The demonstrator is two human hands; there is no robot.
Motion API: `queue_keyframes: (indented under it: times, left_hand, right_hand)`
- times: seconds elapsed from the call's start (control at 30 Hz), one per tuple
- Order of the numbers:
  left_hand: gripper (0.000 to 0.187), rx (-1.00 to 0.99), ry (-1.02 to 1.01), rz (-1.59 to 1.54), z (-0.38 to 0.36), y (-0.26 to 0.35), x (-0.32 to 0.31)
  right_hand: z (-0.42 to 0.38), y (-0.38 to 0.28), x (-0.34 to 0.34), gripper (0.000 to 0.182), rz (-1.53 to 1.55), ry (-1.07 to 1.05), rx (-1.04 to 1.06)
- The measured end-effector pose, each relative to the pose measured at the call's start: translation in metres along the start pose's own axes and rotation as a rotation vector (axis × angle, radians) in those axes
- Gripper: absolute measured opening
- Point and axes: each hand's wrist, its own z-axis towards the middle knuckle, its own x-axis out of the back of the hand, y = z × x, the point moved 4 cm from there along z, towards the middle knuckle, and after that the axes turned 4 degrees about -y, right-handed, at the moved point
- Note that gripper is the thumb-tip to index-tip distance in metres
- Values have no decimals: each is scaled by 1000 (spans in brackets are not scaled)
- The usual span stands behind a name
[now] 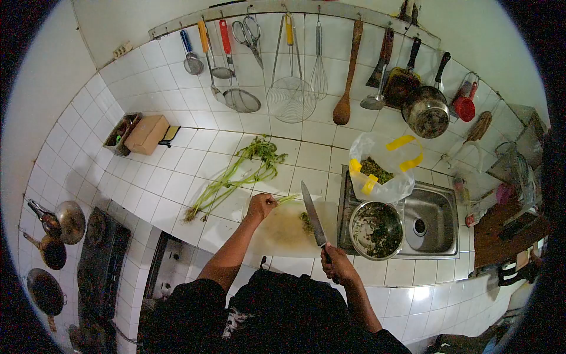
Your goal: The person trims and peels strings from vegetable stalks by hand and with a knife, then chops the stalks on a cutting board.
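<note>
My left hand [262, 206] is closed on pale green stalks [288, 199] at the upper part of the cutting board [277, 235]. My right hand [338, 264] grips the handle of a large knife [313, 213], its blade pointing away from me over the board's right side. A small heap of chopped greens [306, 223] lies just left of the blade. Beyond my left hand, long leafy stalks [239, 174] rest on the white tiles. To the right of the knife, a metal bowl [376, 230] holds chopped greens.
A plastic bag [383, 162] with yellow handles and greens inside stands behind the bowl. At the right is a steel sink [433, 221]. A black stove [101, 265] is at the left. Utensils and pans hang along the back wall, including a wooden spoon [349, 76].
</note>
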Motion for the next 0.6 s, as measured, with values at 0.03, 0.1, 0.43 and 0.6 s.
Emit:
queue_keyframes:
  times: [0.03, 0.1, 0.43, 0.6]
  left_hand:
    - [27, -5, -9, 39, 1, -2, 0]
    - [25, -11, -16, 78, 0, -4, 1]
    - [38, -82, 38, 386, -9, 18, 5]
    - [35, -74, -70, 438, -5, 11, -9]
  right_hand:
    - [-2, -1, -2, 45, 52, 1, -42]
    - [-4, -3, -4, 45, 10, 9, -31]
    - [-2, 2, -7, 44, 71, -12, -32]
    - [-5, 1, -7, 44, -66, 26, 20]
